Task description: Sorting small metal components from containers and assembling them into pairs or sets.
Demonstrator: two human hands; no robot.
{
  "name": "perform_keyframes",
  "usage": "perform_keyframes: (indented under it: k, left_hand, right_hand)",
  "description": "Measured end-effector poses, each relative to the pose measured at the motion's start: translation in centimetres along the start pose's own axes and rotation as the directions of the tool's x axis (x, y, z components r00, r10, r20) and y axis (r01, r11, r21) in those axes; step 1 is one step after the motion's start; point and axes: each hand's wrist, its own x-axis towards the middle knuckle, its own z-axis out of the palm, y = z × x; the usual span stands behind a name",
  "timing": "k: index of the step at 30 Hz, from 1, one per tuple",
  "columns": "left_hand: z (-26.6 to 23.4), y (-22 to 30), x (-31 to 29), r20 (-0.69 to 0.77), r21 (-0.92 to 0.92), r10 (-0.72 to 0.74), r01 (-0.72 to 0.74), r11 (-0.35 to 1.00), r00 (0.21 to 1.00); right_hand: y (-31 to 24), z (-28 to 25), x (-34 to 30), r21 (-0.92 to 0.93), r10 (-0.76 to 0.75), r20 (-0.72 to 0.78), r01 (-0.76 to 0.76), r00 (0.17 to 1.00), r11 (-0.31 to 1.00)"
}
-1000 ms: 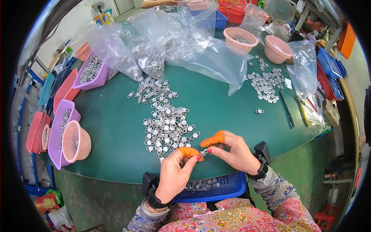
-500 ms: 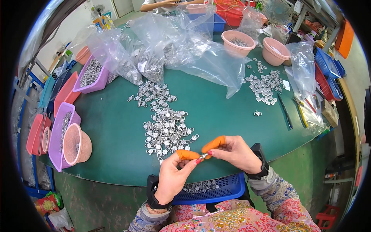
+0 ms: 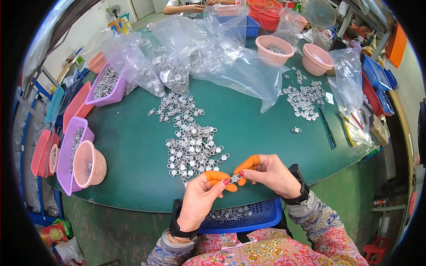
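Note:
Between my two hands, over the near edge of the green table (image 3: pixel 133 177), is a small silver metal link piece (image 3: pixel 235 178). My left hand (image 3: pixel 200 195) pinches its left end between thumb and fingers. The right end sits in the pinch of my right hand (image 3: pixel 268 174). Orange finger covers wrap some fingers on both hands. Just beyond my left hand lies a long heap of similar metal pieces (image 3: pixel 193 148). Below my hands a blue basket (image 3: pixel 266 217) at the table's edge holds more such pieces, partly hidden by my left arm.
Clear plastic bags (image 3: pixel 239 73) of metal parts lie across the far side. Purple baskets (image 3: pixel 116 95) and a pink round basket (image 3: pixel 90 165) line the left. At right are flat silver pieces (image 3: pixel 304 104), a dark slim tool (image 3: pixel 328 127) and yellow-handled pliers (image 3: pixel 347 131). Another person's hands (image 3: pixel 195 8) work opposite.
The metal piece has turned between my fingers, so its patterned face now shows. My fingers have shifted slightly on it. The other person's hands have moved a little.

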Motion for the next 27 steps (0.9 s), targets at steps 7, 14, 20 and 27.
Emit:
perform_keyframes:
  k: [7, 14, 20, 27]
  left_hand:
    - [0.6, -0.7, -0.4, -0.099, 0.231, 0.165, -0.139, 0.963, 0.981]
    - [1.1, -0.3, -0.6, -0.097, 0.38, 0.214, -0.162, 0.911, 0.972]
    - [0.5, 0.0, -0.1, -0.116, 0.715, 0.391, -0.196, 0.67, 0.913]
    - [0.5, -1.3, 1.3, 0.109, 0.86, 0.586, -0.372, 0.35, 0.803]
  right_hand:
    - [0.9, -0.3, -0.4, -0.005, -0.134, 0.027, 0.134, 0.991, 0.991]
    - [1.2, -0.5, -0.6, -0.007, -0.087, 0.021, 0.087, 0.996, 0.996]
    - [1.5, -5.8, 0.3, -0.421, -0.326, -0.242, 0.204, 0.914, 0.884]
    - [0.9, -6.6, 0.0, -0.958, -0.7, -0.015, 0.191, 0.714, 0.216]
